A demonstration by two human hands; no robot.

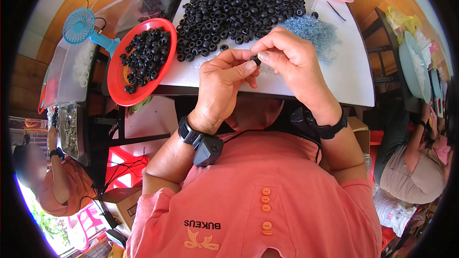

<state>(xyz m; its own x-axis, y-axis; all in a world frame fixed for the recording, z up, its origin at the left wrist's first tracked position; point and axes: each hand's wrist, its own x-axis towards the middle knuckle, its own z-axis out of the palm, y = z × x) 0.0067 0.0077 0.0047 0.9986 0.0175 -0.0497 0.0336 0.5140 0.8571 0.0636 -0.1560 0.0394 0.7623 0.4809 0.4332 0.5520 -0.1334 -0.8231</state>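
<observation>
Over the near edge of the white tabletop [351, 74], my two hands meet fingertip to fingertip. My left hand [222, 79] pinches a small black ring-like part [256, 60] between thumb and fingers. The thumb and forefinger of my right hand [294, 59] close at the same part; whether they hold a second tiny piece cannot be made out. Beyond them spreads a large heap of black ring-like parts [239, 7], round with holes. Right of the heap lies a pile of small, clear bluish pieces [311, 33], partly behind my right hand.
At the left, a red plate [117, 79] holds more black parts and juts past the table edge. A blue fan [80, 26] stands beyond it. A thin black strip [336, 11] lies at the far right. People sit at left [62, 181] and right [413, 172].
</observation>
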